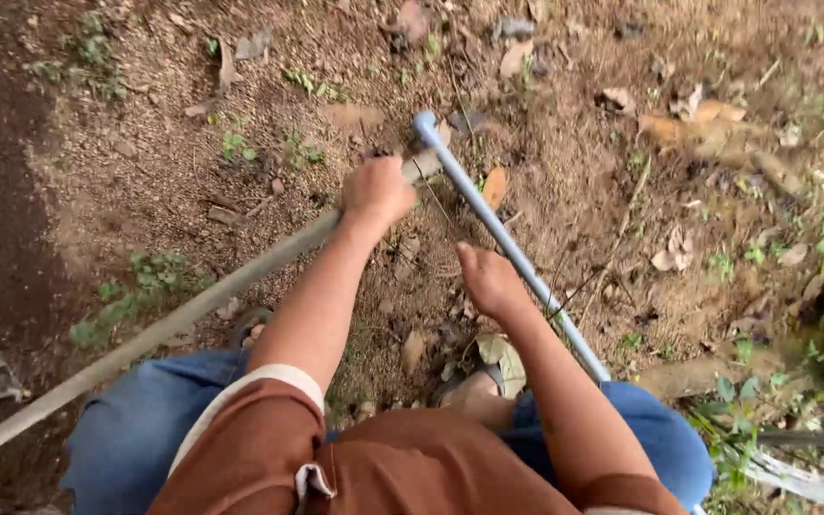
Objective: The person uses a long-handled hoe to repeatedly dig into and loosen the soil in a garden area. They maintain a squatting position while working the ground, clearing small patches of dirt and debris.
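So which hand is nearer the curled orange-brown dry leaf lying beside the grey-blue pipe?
Right. The right hand sits just below the curled orange-brown dry leaf, against the grey-blue pipe. The left hand is farther left, fisted around a long pale handle.

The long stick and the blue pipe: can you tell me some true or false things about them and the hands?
1. The left hand is closed around the long grey stick. True.
2. The blue pipe lies on a wooden table. False: it slants over bare soil with dry leaves.
3. The right hand is beside the blue pipe. True.
4. The person wears green trousers. False: they are blue.
5. Small green weeds grow in the soil. True.
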